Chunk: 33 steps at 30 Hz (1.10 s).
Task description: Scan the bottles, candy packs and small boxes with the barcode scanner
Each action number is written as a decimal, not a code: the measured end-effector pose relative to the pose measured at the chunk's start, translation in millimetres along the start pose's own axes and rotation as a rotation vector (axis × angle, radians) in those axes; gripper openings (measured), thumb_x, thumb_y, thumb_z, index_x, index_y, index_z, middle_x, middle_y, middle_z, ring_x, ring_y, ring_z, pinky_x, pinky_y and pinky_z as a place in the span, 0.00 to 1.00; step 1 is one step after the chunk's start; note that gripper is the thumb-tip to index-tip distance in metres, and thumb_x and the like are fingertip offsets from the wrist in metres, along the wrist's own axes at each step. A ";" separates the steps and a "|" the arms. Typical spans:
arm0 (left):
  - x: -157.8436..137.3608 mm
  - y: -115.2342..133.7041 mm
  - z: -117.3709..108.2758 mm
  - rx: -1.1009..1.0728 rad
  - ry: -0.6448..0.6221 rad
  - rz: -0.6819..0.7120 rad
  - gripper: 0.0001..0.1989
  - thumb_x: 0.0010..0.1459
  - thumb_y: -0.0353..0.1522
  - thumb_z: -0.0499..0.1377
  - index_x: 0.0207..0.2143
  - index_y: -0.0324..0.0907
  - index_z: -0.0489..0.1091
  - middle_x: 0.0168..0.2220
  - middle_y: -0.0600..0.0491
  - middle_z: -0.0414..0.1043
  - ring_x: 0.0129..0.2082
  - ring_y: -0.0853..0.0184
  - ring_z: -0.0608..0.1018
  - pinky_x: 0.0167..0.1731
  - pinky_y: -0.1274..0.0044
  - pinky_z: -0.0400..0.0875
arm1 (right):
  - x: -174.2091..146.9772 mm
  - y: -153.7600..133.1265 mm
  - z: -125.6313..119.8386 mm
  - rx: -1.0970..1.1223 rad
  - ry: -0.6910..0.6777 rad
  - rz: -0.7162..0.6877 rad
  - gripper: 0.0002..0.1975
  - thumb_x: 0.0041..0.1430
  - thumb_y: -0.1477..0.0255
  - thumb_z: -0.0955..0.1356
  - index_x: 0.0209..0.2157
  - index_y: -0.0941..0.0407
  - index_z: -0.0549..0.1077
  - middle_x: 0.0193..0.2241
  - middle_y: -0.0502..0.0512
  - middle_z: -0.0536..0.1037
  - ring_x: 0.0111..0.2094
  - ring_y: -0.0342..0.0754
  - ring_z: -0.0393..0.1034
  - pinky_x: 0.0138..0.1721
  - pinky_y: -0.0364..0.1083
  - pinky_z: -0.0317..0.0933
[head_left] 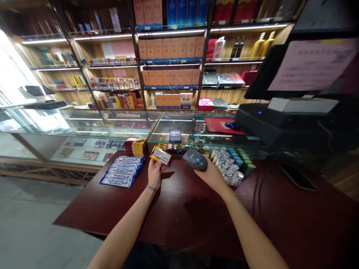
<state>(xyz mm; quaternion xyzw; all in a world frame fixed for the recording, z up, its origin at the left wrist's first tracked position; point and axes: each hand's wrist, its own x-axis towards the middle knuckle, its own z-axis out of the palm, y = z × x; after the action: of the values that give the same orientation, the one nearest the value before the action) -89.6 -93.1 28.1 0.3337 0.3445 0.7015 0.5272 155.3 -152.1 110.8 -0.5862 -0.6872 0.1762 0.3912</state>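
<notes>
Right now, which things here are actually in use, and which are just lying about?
In use: small yellow-and-red packet in the left hand; barcode scanner in the right hand.
Lying about: blue bars, stacked red-and-yellow packs, cans.

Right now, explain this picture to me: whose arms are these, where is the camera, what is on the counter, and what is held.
There is one picture, taken by a camera worn on a person's head, looking forward and down. The two bare arms are that person's own. The left hand holds a small box. The right hand holds a grey scanner with a blue light, its head beside the box. On the dark red counter lie blue bars, a stack of packs and a cluster of small cans. Behind are glass cases and shelves of boxes.
</notes>
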 end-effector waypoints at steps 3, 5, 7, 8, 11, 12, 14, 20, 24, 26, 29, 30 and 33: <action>1.8 1.7 8.3 0.177 -0.034 0.026 0.25 0.54 0.42 0.66 0.51 0.42 0.64 0.47 0.45 0.76 0.44 0.62 0.80 0.44 0.69 0.76 | 3.6 8.5 -18.2 0.059 0.091 0.001 0.24 0.53 0.65 0.70 0.52 0.50 0.70 0.38 0.55 0.82 0.42 0.58 0.78 0.40 0.52 0.69; 6.2 2.5 16.3 0.303 -0.047 0.064 0.24 0.55 0.42 0.65 0.49 0.41 0.64 0.44 0.45 0.78 0.42 0.61 0.81 0.43 0.68 0.76 | 5.1 12.7 -31.8 0.092 0.146 0.027 0.21 0.54 0.63 0.70 0.50 0.51 0.72 0.34 0.54 0.82 0.39 0.57 0.78 0.37 0.51 0.70; 11.8 2.6 27.3 0.442 -0.082 0.139 0.19 0.57 0.41 0.63 0.46 0.40 0.66 0.43 0.45 0.79 0.42 0.61 0.82 0.44 0.68 0.76 | 6.2 16.5 -45.0 0.125 0.193 0.065 0.20 0.53 0.61 0.70 0.47 0.52 0.73 0.31 0.54 0.82 0.36 0.57 0.78 0.34 0.51 0.69; 14.4 2.2 33.9 0.520 -0.108 0.187 0.16 0.58 0.40 0.62 0.45 0.40 0.67 0.43 0.45 0.79 0.43 0.61 0.81 0.45 0.68 0.75 | 6.7 18.4 -51.2 0.140 0.218 0.082 0.20 0.53 0.61 0.70 0.47 0.53 0.74 0.30 0.54 0.81 0.34 0.56 0.78 0.33 0.50 0.69; 19.7 -2.5 56.9 0.787 -0.196 0.307 0.11 0.62 0.35 0.58 0.46 0.43 0.70 0.44 0.48 0.80 0.45 0.62 0.81 0.46 0.72 0.73 | 7.3 24.7 -67.6 0.183 0.293 0.101 0.20 0.53 0.60 0.70 0.45 0.54 0.74 0.30 0.55 0.81 0.33 0.55 0.77 0.31 0.49 0.68; 20.4 -5.7 65.1 0.891 -0.226 0.332 0.10 0.63 0.34 0.57 0.46 0.44 0.71 0.44 0.49 0.80 0.45 0.62 0.81 0.46 0.73 0.72 | 7.0 26.7 -72.5 0.195 0.313 0.104 0.20 0.52 0.60 0.70 0.45 0.54 0.74 0.29 0.55 0.81 0.32 0.54 0.76 0.31 0.48 0.67; 20.2 -14.8 80.8 1.108 -0.290 0.356 0.11 0.64 0.32 0.56 0.48 0.47 0.71 0.42 0.50 0.80 0.43 0.61 0.81 0.43 0.74 0.71 | 5.3 30.0 -81.8 0.216 0.336 0.132 0.19 0.52 0.60 0.71 0.44 0.54 0.74 0.26 0.53 0.80 0.26 0.52 0.74 0.27 0.47 0.65; 14.4 -56.2 115.4 1.227 -0.502 0.453 0.07 0.62 0.32 0.59 0.42 0.47 0.75 0.32 0.48 0.78 0.35 0.60 0.80 0.42 0.73 0.70 | -3.2 37.8 -104.6 0.293 0.373 0.228 0.14 0.52 0.60 0.70 0.37 0.53 0.71 0.16 0.46 0.71 0.14 0.46 0.63 0.18 0.45 0.59; 12.1 -80.8 128.5 1.075 -0.671 0.482 0.02 0.57 0.31 0.63 0.34 0.46 0.75 0.31 0.46 0.75 0.38 0.58 0.78 0.48 0.72 0.69 | -4.3 48.8 -111.0 0.329 0.441 0.224 0.15 0.52 0.57 0.70 0.36 0.53 0.72 0.15 0.46 0.70 0.14 0.47 0.63 0.17 0.46 0.59; 12.9 -90.9 132.5 1.055 -0.706 0.463 0.02 0.56 0.32 0.63 0.34 0.46 0.75 0.32 0.46 0.75 0.40 0.58 0.78 0.50 0.71 0.69 | -3.8 53.8 -112.0 0.326 0.478 0.231 0.15 0.51 0.56 0.71 0.34 0.53 0.72 0.14 0.47 0.70 0.14 0.48 0.63 0.17 0.46 0.60; 16.7 -104.0 136.4 1.030 -0.704 0.480 0.05 0.58 0.33 0.63 0.38 0.48 0.76 0.33 0.46 0.75 0.41 0.59 0.78 0.50 0.71 0.70 | -3.9 56.8 -113.4 0.331 0.489 0.244 0.13 0.51 0.57 0.71 0.32 0.52 0.70 0.13 0.45 0.69 0.14 0.48 0.63 0.19 0.46 0.60; 18.3 -107.8 137.4 1.022 -0.704 0.500 0.06 0.58 0.33 0.62 0.39 0.48 0.76 0.34 0.46 0.75 0.41 0.59 0.78 0.49 0.71 0.70 | -4.2 56.7 -114.0 0.339 0.481 0.249 0.13 0.52 0.58 0.71 0.30 0.51 0.69 0.12 0.45 0.68 0.14 0.47 0.63 0.19 0.46 0.60; 23.2 -117.2 140.2 1.018 -0.724 0.559 0.09 0.59 0.30 0.60 0.40 0.49 0.77 0.36 0.45 0.77 0.42 0.60 0.78 0.49 0.71 0.70 | -5.1 55.9 -115.4 0.373 0.465 0.267 0.12 0.53 0.59 0.71 0.28 0.50 0.66 0.12 0.44 0.67 0.14 0.47 0.63 0.20 0.46 0.60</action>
<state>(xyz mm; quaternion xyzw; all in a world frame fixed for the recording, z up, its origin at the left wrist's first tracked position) 81.5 -28.0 8.3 0.8300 0.3343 0.4061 0.1856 278.6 -167.8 142.9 -0.6139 -0.4521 0.2103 0.6119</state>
